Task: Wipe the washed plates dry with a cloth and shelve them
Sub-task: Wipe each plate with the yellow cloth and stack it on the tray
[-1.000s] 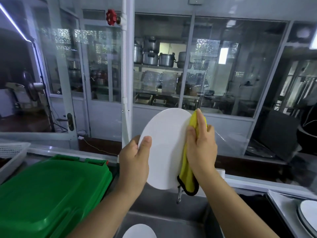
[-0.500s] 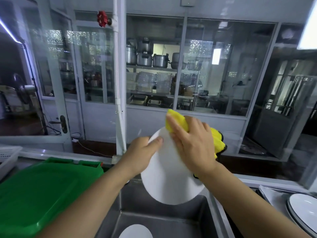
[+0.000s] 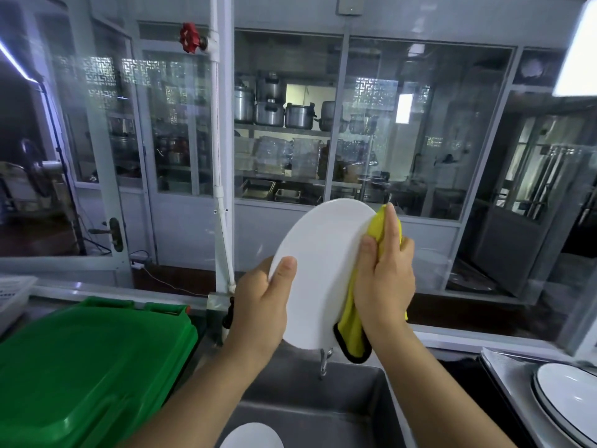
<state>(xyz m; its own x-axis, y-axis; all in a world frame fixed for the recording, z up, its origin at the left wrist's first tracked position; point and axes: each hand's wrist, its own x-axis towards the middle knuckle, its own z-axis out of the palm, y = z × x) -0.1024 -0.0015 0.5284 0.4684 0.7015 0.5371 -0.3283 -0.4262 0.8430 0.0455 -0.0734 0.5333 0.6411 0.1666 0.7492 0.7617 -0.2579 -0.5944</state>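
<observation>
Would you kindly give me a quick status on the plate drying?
Left hand grips white plate over sink. Right hand presses yellow cloth on its right edge. Nothing in the way.

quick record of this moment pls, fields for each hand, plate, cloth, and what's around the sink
left hand: grips the held plate's lower left rim
right hand: presses the yellow cloth to the plate's right edge
held plate: white, tilted, above the sink
yellow cloth: hangs below the right hand
sink plate: white, in the basin
left: green lid
right: stacked plates
</observation>
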